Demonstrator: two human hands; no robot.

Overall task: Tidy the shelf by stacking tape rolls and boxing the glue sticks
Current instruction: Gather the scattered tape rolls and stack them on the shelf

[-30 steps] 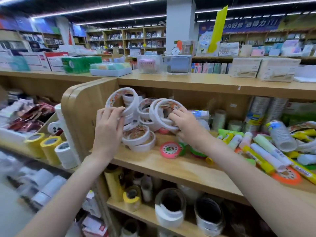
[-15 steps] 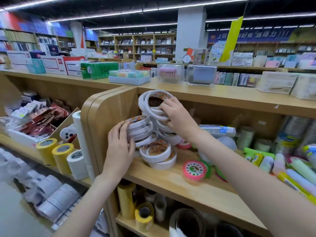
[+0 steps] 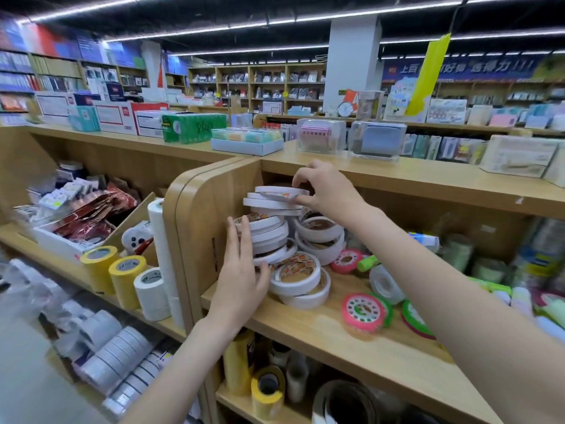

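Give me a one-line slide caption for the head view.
Right hand sets thin white tape rolls atop the stack steadied by the left hand on a wooden shelf.

A tall stack of tape rolls (image 3: 269, 228) stands at the left end of the shelf (image 3: 351, 341), a short stack (image 3: 298, 278) sits just right and nearer, and flat rolls (image 3: 363, 312) lie further right.
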